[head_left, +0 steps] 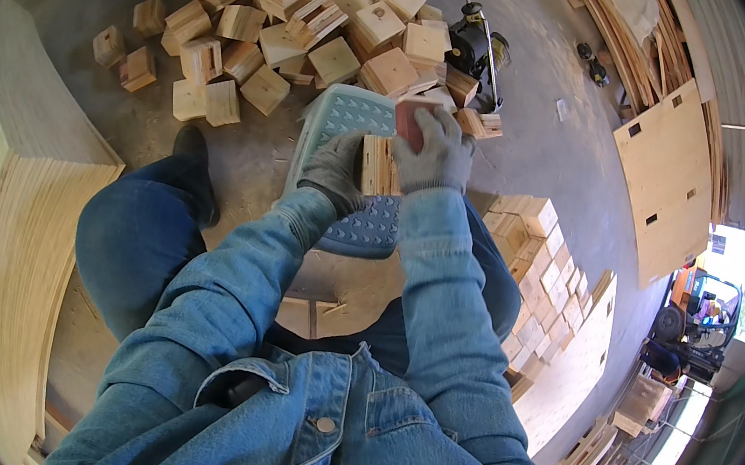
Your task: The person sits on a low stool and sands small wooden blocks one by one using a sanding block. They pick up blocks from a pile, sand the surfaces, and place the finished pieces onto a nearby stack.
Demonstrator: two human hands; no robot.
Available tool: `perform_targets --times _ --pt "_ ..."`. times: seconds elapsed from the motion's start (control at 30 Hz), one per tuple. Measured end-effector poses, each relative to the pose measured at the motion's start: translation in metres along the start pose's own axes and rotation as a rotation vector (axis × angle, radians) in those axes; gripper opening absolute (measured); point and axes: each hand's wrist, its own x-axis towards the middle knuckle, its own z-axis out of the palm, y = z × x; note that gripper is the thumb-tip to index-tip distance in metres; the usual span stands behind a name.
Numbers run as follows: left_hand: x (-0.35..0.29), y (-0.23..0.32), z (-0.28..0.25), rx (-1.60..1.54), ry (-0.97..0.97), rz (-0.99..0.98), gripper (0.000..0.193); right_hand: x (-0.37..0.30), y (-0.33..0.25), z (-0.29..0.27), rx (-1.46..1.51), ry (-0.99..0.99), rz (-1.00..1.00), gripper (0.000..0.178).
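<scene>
Both hands wear grey gloves and meet over a pale blue-green plastic stool (356, 230) with a raised tread pattern. My left hand (333, 171) is closed on a layered wooden block (380, 166), steadying it from its left side on the stool. In my right hand (439, 152) is a reddish-brown flat block that looks like a sanding block (413, 120), its fingers wrapped round it. This reddish block is at the far end of the wooden one; whether the two touch, I cannot tell.
A loose heap of wooden blocks (334, 63) covers the floor ahead, with a yellow-black power tool (472, 48) beside it. At right stand neatly stacked blocks (540, 283). Plywood sheets (26, 215) rise on the left. A forklift (700, 318) is far right.
</scene>
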Motion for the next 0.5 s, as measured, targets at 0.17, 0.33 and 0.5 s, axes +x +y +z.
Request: perform_targets --times 0.17,0.33,0.5 --pt "0.002 0.001 0.001 0.041 -0.017 -0.011 0.093 0.000 0.021 0.008 0.189 0.030 0.039 0.063" --pt "0.000 0.008 -0.010 0.066 -0.050 -0.027 0.091 -0.083 0.037 0.006 0.258 0.085 -0.022 0.061" --pt "0.001 0.015 -0.007 0.096 -0.084 -0.108 0.090 -0.136 0.043 0.000 0.188 0.119 -0.021 0.062"
